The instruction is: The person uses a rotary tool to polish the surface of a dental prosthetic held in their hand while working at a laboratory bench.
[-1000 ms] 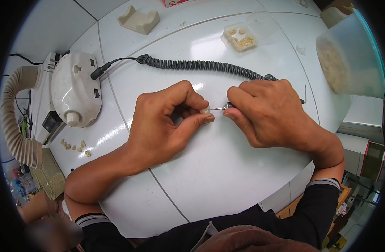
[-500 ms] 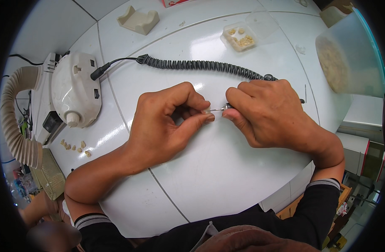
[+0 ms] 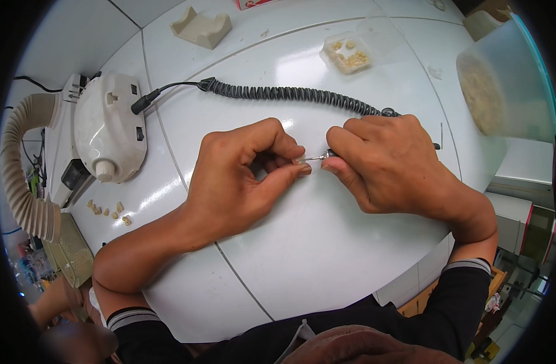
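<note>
Pinched between the thumb and fingertips of my left hand (image 3: 235, 176) is a tiny whitish piece (image 3: 300, 161), mostly covered by the fingers. My right hand (image 3: 390, 164) wraps around a rotary handpiece (image 3: 330, 153), whose dark body is largely hidden in the fist. Its thin metal bit (image 3: 313, 158) points left and meets the piece at my left fingertips. A black coiled cord (image 3: 290, 93) runs from behind my right hand to a white control box (image 3: 108, 145) with a knob, at the left.
Several small yellowish pieces (image 3: 108, 211) lie left of my left forearm. Farther back are an open clear box (image 3: 349, 71) of similar pieces and a beige cradle (image 3: 202, 31). A corrugated hose (image 3: 14, 164) bends at the left edge; a translucent tub (image 3: 520, 91) stands right.
Both hands keep nearly the same pose, with the bit at the whitish piece. Only a very slight shift of the whole view shows.
</note>
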Demonstrator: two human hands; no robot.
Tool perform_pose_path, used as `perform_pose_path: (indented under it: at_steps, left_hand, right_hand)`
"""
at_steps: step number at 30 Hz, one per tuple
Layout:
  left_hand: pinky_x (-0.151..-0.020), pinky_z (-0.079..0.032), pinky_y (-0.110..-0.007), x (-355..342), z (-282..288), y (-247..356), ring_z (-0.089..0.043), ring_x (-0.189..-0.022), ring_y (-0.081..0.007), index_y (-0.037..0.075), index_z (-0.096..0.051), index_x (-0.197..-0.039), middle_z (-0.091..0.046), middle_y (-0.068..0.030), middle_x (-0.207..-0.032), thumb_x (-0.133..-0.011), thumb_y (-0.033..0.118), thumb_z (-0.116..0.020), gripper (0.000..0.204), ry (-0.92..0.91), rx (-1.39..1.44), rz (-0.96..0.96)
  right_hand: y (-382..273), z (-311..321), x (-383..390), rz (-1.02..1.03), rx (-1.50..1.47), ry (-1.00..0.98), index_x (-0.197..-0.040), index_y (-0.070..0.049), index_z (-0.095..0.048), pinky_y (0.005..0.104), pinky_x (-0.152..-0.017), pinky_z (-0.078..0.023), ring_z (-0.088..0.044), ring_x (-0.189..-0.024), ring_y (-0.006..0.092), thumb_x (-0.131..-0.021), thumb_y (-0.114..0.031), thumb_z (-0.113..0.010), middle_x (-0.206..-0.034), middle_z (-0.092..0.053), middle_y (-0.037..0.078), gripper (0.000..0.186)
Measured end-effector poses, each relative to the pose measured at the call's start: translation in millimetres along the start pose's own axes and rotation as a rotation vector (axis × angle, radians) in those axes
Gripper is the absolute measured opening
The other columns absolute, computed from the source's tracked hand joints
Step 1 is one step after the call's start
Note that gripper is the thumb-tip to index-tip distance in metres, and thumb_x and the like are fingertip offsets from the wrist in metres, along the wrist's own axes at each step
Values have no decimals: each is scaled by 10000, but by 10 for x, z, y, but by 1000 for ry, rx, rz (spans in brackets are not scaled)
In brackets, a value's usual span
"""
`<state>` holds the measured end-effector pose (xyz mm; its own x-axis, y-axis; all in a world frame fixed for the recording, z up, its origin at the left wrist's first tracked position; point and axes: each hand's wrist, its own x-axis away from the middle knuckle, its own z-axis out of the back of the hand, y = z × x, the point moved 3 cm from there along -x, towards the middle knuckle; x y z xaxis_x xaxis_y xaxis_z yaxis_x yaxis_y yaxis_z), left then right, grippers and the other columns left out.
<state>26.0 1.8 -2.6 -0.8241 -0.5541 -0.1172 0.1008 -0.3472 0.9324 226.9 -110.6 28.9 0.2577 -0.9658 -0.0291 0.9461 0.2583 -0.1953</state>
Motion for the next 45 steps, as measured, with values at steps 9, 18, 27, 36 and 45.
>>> perform_pose_path:
  at_steps: [9,18,27,36,45]
  left_hand:
    - [-749,-621,-270,-2,13,38,-769,-852,-115,-53,-758,-1021,-824,-107,-966,-950,-7,-906,171,-20,-38,14]
    - [-732,-634,-289,-18,9,34,-796,-826,-144,-57,-762,-1014,-838,-123,-934,-955,18,-898,166,-9,-34,-16]
    - [-763,-635,-274,-4,18,29,-786,-867,-126,-58,-753,-1013,-826,-117,-972,-946,-24,-899,163,-21,-17,-9]
    - [-802,-628,-259,6,15,39,-771,-912,-106,-53,-749,-1014,-823,-109,-1028,-937,-63,-899,169,-46,-33,14]
    - [-834,-628,-277,4,6,41,-780,-925,-128,-63,-769,-1056,-826,-113,-1023,-941,-61,-891,168,-53,-45,-6]
  right_hand:
    - [12,-4,-2,-3,9,-5,-918,-69,-664,456,-547,-561,-761,-680,318,-1103,-370,-724,-742,-704,86,358]
    - [13,17,3,-7,12,-18,-911,-68,-668,454,-553,-567,-760,-672,322,-1106,-366,-721,-734,-702,88,360]
    - [9,27,2,-25,31,-31,-908,-85,-670,447,-562,-569,-757,-670,316,-1107,-364,-720,-738,-706,74,346]
    - [16,30,2,-7,28,-32,-912,-83,-667,447,-564,-567,-756,-675,317,-1104,-361,-728,-731,-697,73,343]
    - [25,20,5,8,7,-15,-923,-74,-672,449,-556,-566,-762,-676,312,-1107,-380,-722,-726,-695,76,361]
